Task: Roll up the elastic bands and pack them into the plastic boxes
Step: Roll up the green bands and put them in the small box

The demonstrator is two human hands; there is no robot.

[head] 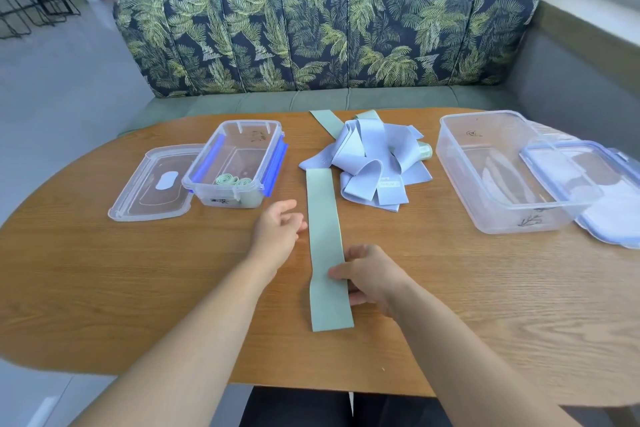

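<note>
Fingers [341, 272] of the right hand [374, 277] pinch the limp green elastic band [323, 218] by its near end, probably the best rolling start; left hand [277, 230] relaxed beside it.

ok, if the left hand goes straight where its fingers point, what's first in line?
Likely the flat green band, just beyond the left hand's fingertips. The hand's height over the table is unclear, so it might pass above it.

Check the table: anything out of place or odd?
A green roll lies against the blue band pile, outside the small box holding the other green rolls. Nothing looks spilled or damaged.
</note>
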